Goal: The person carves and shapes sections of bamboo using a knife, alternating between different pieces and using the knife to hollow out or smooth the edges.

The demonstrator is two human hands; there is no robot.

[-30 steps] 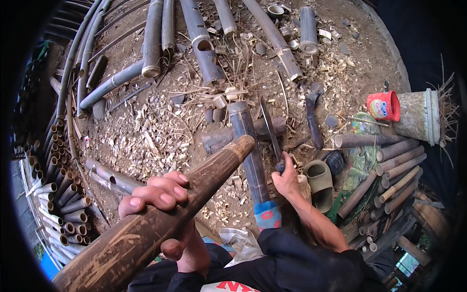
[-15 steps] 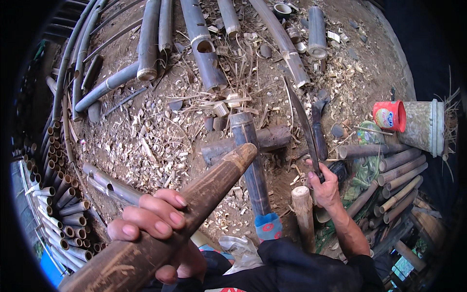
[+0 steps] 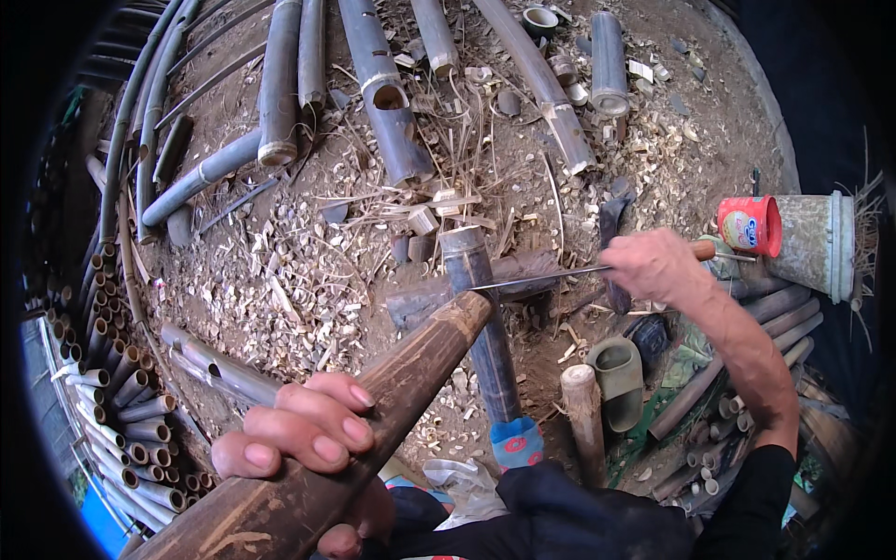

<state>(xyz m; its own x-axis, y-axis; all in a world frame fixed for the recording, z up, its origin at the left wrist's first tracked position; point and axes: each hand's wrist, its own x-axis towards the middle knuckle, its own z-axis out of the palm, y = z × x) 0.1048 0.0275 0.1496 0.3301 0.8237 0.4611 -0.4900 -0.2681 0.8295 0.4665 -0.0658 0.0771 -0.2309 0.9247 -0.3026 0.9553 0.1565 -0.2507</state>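
Observation:
My left hand (image 3: 303, 431) grips a thick brown bamboo pole (image 3: 411, 369), fingers wrapped over its top, thumb below. The pole slants from the lower left up to a pale, trimmed far end. In my right hand (image 3: 658, 268) is a machete (image 3: 546, 278), its wooden handle sticking out to the right of the fist. The thin blade points left and its tip part lies at the far end of the pole; whether it touches cannot be told. Beneath, a grey bamboo length (image 3: 493, 359) crosses a short log (image 3: 420, 306), with blue patterned cloth (image 3: 515, 442) at its near end.
Wood chips (image 3: 299, 313) cover the ground. A second blade-like tool (image 3: 611, 224) lies beyond the log. To the right are a wooden stake (image 3: 583, 420), a green clog (image 3: 618, 383), a red tub (image 3: 761, 226) and a pale bucket (image 3: 817, 245). Cut bamboo (image 3: 140, 429) is stacked left.
My right hand has risen and moved right and away from me, turning the machete from near upright to level, its blade now at the pole's far end. My left hand holds nearly still.

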